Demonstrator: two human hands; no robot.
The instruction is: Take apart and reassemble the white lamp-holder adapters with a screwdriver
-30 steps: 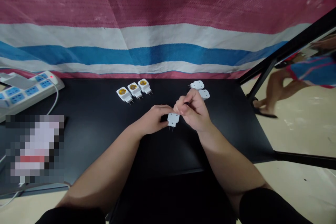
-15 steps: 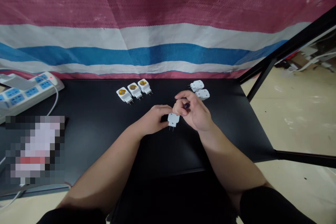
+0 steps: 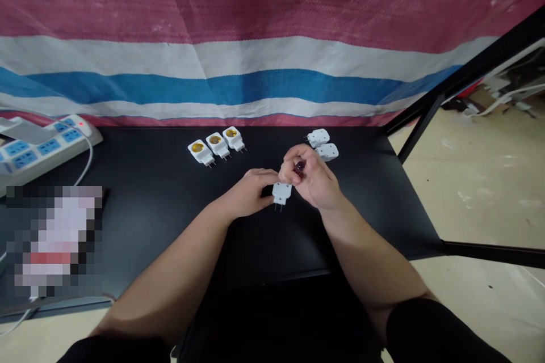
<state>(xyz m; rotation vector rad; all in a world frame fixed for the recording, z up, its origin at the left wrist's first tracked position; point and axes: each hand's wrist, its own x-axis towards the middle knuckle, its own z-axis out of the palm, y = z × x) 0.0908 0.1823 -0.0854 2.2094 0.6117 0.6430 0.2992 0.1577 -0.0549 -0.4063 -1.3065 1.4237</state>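
My left hand (image 3: 251,194) is closed on a small white plug adapter (image 3: 281,193) with its two metal prongs pointing toward me, just above the black table (image 3: 162,221). My right hand (image 3: 313,178) is pinched around a small dark object (image 3: 300,167), too small to name, right above the adapter. Three white adapters with yellow sockets (image 3: 216,146) lie in a row beyond my left hand. Two plain white adapters (image 3: 323,144) lie just behind my right hand.
A white and blue power strip (image 3: 42,147) with a red light and a white cable sits at the table's left end. A striped red, white and blue tarp (image 3: 255,39) hangs behind. A black metal frame (image 3: 426,116) stands at the right over a pale floor.
My right hand's fingers have shifted, so the small dark object now shows between them. The person walking at the far right one second ago is gone. My left hand stays put.
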